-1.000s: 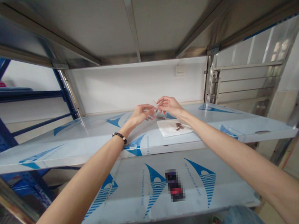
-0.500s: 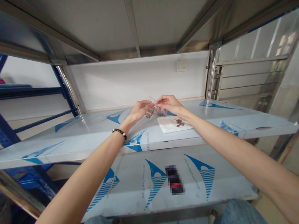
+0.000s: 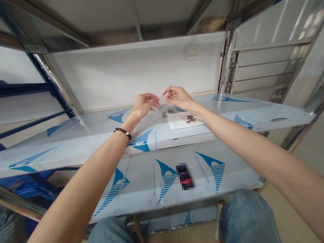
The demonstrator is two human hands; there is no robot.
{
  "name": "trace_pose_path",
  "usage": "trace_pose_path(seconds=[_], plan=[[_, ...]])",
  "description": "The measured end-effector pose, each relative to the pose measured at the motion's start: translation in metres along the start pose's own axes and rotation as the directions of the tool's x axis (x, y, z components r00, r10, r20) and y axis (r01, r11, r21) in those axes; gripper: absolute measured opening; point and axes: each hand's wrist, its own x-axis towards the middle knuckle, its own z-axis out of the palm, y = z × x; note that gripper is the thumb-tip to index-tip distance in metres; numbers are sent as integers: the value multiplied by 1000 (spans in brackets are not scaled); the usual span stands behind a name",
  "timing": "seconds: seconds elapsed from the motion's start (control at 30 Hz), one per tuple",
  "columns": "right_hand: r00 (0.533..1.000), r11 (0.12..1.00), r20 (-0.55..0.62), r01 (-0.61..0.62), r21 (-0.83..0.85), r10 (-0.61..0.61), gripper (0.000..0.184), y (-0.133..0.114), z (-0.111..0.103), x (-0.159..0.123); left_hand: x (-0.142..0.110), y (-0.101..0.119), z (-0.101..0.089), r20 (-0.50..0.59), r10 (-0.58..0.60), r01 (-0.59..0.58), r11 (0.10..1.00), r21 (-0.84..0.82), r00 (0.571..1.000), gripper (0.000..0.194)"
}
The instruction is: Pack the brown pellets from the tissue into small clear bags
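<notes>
Head view: your left hand (image 3: 147, 103) and right hand (image 3: 177, 97) are raised just apart over a film-covered shelf (image 3: 76, 144), fingers curled on either side of a see-through bag (image 3: 164, 107). Whether either hand actually pinches it cannot be told; the plastic is too faint. The bag is between and slightly below your fingers, with small brown pieces (image 3: 165, 114) in or behind it. Loose brown pieces (image 3: 190, 118) lie on a white cloth (image 3: 176, 121) near your right wrist. Slippery plastic could slide from a weak hold, spilling any contents; a dipping right forearm could scatter the loose ones.
</notes>
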Motion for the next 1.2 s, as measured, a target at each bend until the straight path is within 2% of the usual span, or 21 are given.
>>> trace_pose_path(seconds=[0.07,0.17,0.27,0.33,0.5,0.6,0.73,0.87,0.97,1.03,1.2], plan=[[999,999,-30,-41,-21,40,27,3,-4,1,0,1,-1,-36,6,-6,1000,3,999,27],[995,979,-33,-94,-178,90,17,8,-13,2,0,3,-1,-66,12,-12,1000,10,998,29],[983,913,110,-91,-398,146,15,6,-21,-1,0,2,-1,-74,29,-29,1000,4,997,29],[969,876,179,-64,-478,169,17,1,-23,-3,0,1,-1,-77,43,-43,999,-3,996,32],[956,881,201,-101,-462,215,18,-4,-25,-8,1,-2,-2,-79,53,-53,999,0,995,30],[914,886,300,-118,-448,273,12,1,-35,-10,2,-2,-2,-69,54,-55,998,-17,996,26],[852,871,385,-151,-468,355,6,3,-64,-17,1,-1,-2,-15,40,-41,998,-50,999,26],[717,881,535,-252,-400,447,22,0,-93,-27,1,-1,-1,5,38,-38,997,-61,999,25],[633,866,595,-302,-398,495,33,-1,-102,-33,1,0,-1,-3,27,-28,997,-69,1000,23],[613,867,614,-311,-390,497,36,0,-103,-36,0,2,-1,-3,21,-21,997,-71,1000,23],[614,885,637,-310,-349,466,31,-3,-96,-39,-1,5,-1,9,1,-1,997,-79,1000,23]])
